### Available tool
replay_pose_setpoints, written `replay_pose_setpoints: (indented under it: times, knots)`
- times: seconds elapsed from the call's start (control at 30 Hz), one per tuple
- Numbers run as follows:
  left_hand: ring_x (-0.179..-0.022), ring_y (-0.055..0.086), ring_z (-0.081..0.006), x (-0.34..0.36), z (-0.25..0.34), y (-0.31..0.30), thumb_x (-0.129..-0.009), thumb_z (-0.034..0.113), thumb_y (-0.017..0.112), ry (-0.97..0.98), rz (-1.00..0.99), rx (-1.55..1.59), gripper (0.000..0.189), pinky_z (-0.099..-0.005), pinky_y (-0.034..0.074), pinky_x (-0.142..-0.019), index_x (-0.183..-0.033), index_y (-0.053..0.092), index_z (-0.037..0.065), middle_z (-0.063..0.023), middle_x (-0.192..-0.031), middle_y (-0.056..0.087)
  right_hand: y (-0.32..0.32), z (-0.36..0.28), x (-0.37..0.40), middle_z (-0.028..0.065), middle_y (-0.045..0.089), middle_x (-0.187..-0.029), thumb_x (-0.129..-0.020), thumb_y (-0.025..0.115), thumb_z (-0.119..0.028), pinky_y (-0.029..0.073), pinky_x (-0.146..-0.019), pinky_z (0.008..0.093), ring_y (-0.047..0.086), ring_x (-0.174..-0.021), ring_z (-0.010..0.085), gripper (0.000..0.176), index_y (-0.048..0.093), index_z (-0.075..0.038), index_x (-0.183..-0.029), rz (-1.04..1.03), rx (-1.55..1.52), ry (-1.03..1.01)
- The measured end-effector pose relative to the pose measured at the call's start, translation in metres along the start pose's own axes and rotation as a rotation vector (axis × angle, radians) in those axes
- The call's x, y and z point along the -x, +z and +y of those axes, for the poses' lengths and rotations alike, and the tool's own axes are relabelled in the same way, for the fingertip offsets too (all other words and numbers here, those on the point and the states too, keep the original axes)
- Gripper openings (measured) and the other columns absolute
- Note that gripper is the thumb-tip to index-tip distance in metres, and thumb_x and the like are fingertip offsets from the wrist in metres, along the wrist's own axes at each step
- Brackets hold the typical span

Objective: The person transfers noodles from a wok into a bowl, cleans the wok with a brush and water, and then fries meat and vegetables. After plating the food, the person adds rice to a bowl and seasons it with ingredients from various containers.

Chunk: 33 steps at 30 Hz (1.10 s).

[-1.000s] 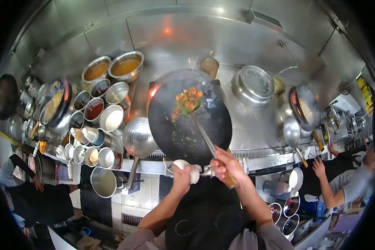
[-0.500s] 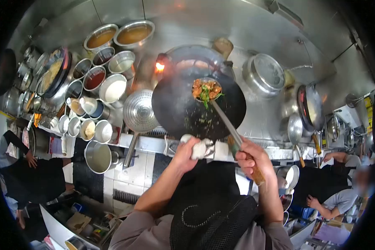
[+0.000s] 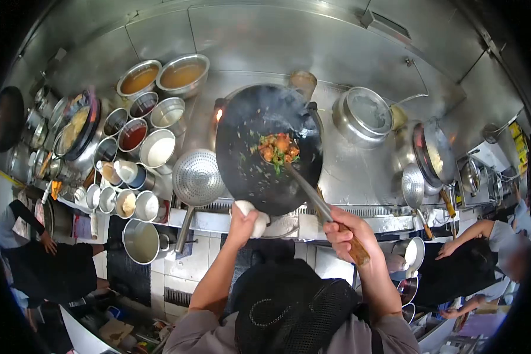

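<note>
Food, orange-brown chunks plus greens, sits around the middle of the black wok, heaped at the bowl end of the ladle. Loose green bits are scattered on the wok wall around it. Smoke over the far side.

Ladle's long axis is diagonal: bowl end in the wok, shaft over the near-right rim, wooden handle back toward the person. Right hand is at that end, grip wrapped round the handle. From this grip, food lies forward and to the left, straight along the shaft.

Left hand: grip closed on a bunched white cloth at the wok's near rim. Can't tell if it also pinches the rim through the cloth. Food is forward and a bit right of it. Left hand is nearer the wok and, in this view, nearer the food too; only the right reaches it, via the ladle.

Further out: perforated strainer just left of the wok, its handle pointing back to the person. Flame by the wok's left edge. Sauce containers left, big metal pot right on the steel counter. Co-workers both sides, hands well apart from these.
</note>
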<state>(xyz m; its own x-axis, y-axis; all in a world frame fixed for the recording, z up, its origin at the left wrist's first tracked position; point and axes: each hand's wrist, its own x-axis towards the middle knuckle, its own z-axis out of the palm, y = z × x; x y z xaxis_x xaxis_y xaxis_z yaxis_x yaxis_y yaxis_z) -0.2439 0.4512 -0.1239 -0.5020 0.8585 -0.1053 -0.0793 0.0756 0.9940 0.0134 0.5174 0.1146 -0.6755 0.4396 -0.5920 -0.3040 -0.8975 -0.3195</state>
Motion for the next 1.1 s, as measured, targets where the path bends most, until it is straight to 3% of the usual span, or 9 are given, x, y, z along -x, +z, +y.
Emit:
replay_pose_setpoints:
  times: [0.07, 0.17, 0.27, 0.4, 0.53, 0.83, 1.0, 1.07, 1.1]
  knots:
    - [-0.078, 0.061, -0.0219, 0.009, 0.055, 0.013, -0.085, 0.010, 0.057, -0.349, -0.094, 0.346, 0.025, -0.0341, 0.052, -0.065, -0.107, 0.051, 0.001, -0.0109, -0.093, 0.059, 0.000, 0.002, 0.002, 0.0012, 0.046, -0.078, -0.100, 0.046, -0.016, 0.036, -0.035, 0.0167, 0.042, -0.050, 0.0011, 0.033, 0.042, -0.012, -0.132, -0.030, -0.008, -0.025]
    - [-0.070, 0.061, -0.0241, 0.020, 0.088, 0.022, -0.086, 0.012, 0.057, -0.603, -0.098, 0.697, 0.015, -0.0352, 0.054, -0.060, -0.098, 0.054, 0.002, -0.0110, -0.087, 0.059, -0.007, 0.007, 0.009, 0.0004, 0.045, -0.077, -0.099, 0.047, -0.016, 0.036, -0.036, 0.0177, 0.041, -0.050, 0.0016, 0.040, 0.038, -0.013, -0.138, -0.023, 0.066, -0.047]
    - [-0.069, 0.060, -0.0247, 0.024, 0.100, 0.040, -0.087, 0.011, 0.057, -0.692, -0.072, 0.830, 0.012, -0.0356, 0.055, -0.060, -0.094, 0.053, 0.002, -0.0112, -0.084, 0.060, -0.007, 0.000, 0.011, -0.0004, 0.046, -0.076, -0.098, 0.048, -0.016, 0.036, -0.037, 0.0188, 0.040, -0.050, 0.0023, 0.047, 0.033, -0.013, -0.143, 0.019, 0.156, -0.085]
    - [-0.073, 0.063, -0.0261, 0.024, 0.096, 0.044, -0.089, 0.015, 0.058, -0.673, -0.099, 0.853, 0.012, -0.0346, 0.055, -0.061, -0.097, 0.054, 0.007, -0.0116, -0.085, 0.061, -0.009, 0.011, 0.024, 0.0007, 0.047, -0.074, -0.098, 0.047, -0.016, 0.035, -0.036, 0.0202, 0.039, -0.048, 0.0037, 0.053, 0.027, -0.010, -0.147, 0.121, 0.345, -0.129]
    - [-0.072, 0.063, -0.0250, 0.024, 0.094, 0.045, -0.090, 0.017, 0.059, -0.677, -0.022, 0.963, 0.017, -0.0337, 0.056, -0.063, -0.098, 0.053, 0.003, -0.0113, -0.086, 0.061, -0.016, 0.018, 0.032, 0.0021, 0.047, -0.073, -0.098, 0.048, -0.015, 0.034, -0.034, 0.0200, 0.039, -0.046, 0.0049, 0.061, 0.019, -0.007, -0.151, 0.133, 0.439, -0.164]
    - [-0.073, 0.062, -0.0242, 0.042, 0.088, 0.043, -0.089, 0.015, 0.058, -0.716, -0.048, 0.897, 0.012, -0.0356, 0.056, -0.062, -0.095, 0.056, 0.006, -0.0112, -0.089, 0.062, -0.028, 0.018, 0.051, 0.0033, 0.046, -0.072, -0.097, 0.051, -0.016, 0.036, -0.034, 0.0213, 0.040, -0.045, 0.0050, 0.064, 0.019, -0.007, -0.152, 0.193, 0.409, -0.110]
    - [-0.074, 0.063, -0.0222, 0.030, 0.080, 0.034, -0.088, 0.014, 0.060, -0.604, -0.076, 0.730, 0.015, -0.0342, 0.056, -0.065, -0.098, 0.056, 0.003, -0.0091, -0.090, 0.062, -0.015, 0.004, 0.049, 0.0018, 0.046, -0.071, -0.098, 0.051, -0.016, 0.035, -0.035, 0.0206, 0.040, -0.046, 0.0045, 0.060, 0.023, -0.005, -0.149, 0.148, 0.417, -0.049]
    - [-0.080, 0.062, -0.0204, 0.016, 0.021, 0.033, -0.087, 0.014, 0.061, -0.323, 0.012, 0.547, 0.021, -0.0331, 0.054, -0.071, -0.103, 0.055, 0.002, -0.0091, -0.093, 0.061, -0.013, -0.003, 0.039, 0.0010, 0.047, -0.072, -0.097, 0.051, -0.016, 0.034, -0.036, 0.0197, 0.041, -0.048, 0.0040, 0.051, 0.032, -0.005, -0.143, 0.141, 0.397, 0.042]
    - [-0.087, 0.060, -0.0190, 0.016, -0.004, 0.032, -0.087, 0.013, 0.060, -0.115, 0.068, 0.239, 0.032, -0.0338, 0.052, -0.078, -0.114, 0.049, 0.001, -0.0089, -0.097, 0.060, -0.017, -0.003, 0.032, 0.0004, 0.047, -0.072, -0.097, 0.052, -0.017, 0.034, -0.037, 0.0191, 0.041, -0.049, 0.0035, 0.043, 0.038, -0.007, -0.137, 0.140, 0.390, 0.059]
